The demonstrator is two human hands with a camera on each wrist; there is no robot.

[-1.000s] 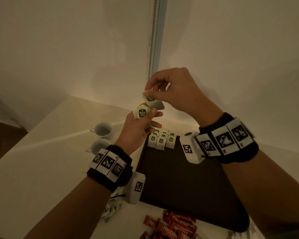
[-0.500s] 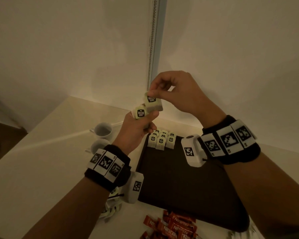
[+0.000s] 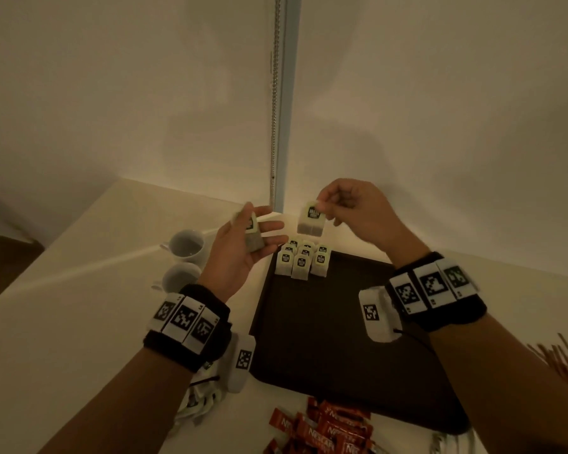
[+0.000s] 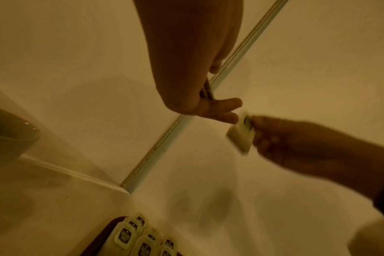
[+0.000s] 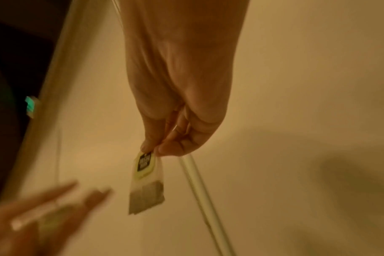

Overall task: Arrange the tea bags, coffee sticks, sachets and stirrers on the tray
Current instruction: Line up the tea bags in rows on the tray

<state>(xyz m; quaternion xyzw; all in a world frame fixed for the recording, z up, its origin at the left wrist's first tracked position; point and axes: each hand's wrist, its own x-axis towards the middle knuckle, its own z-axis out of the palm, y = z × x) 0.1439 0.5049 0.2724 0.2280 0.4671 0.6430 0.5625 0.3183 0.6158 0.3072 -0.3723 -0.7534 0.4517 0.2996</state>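
Right hand (image 3: 351,211) pinches a tea bag (image 3: 311,221) by its top edge between thumb and fingertip, so it hangs long axis vertical, label toward the camera, above the far-left corner of the tray (image 3: 325,339), likely headed for the rows of bags (image 3: 304,260) standing there. Left hand (image 3: 243,247), fingers mostly straight, keeps a second bag (image 3: 254,239) under its thumb, tilted, tag end uppermost, probably in reserve.
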